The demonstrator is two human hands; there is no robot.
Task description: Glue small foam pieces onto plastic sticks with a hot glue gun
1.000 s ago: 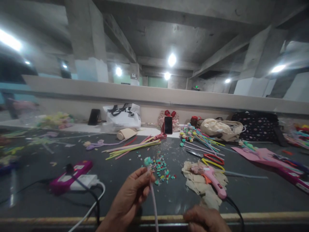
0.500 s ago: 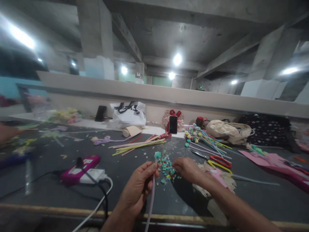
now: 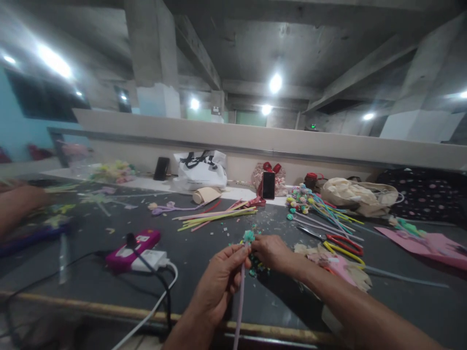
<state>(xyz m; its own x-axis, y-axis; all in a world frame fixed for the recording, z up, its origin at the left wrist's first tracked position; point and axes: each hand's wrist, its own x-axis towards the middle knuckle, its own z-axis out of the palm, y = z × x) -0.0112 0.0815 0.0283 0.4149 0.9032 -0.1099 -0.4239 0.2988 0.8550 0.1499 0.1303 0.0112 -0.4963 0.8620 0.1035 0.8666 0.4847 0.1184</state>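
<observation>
My left hand [image 3: 229,272] is closed around a thin pale purple stem [image 3: 240,301], which hangs down past the table's front edge. On top of the stem sits a small teal flower head [image 3: 248,236], just above my thumb. My right hand [image 3: 272,253] is beside the flower head, its fingers bent and pinched together near it. Whatever those fingertips hold, if anything, is hidden. Small teal and yellow bits [image 3: 260,271] lie on the dark table beneath my right hand, which partly covers them.
Yellow and pink stems [image 3: 215,217] lie ahead. Red-and-yellow-handled scissors [image 3: 343,244] and a bunch of flower-tipped stems [image 3: 310,201] are to the right. A magenta power strip [image 3: 133,250] with cables is left. Another person's hand [image 3: 20,204] shows at the far left. A phone [image 3: 268,185] stands at the back.
My right hand has moved left from over the loose bits to the flower head. My left hand still grips the stem. The whole view has shifted slightly.
</observation>
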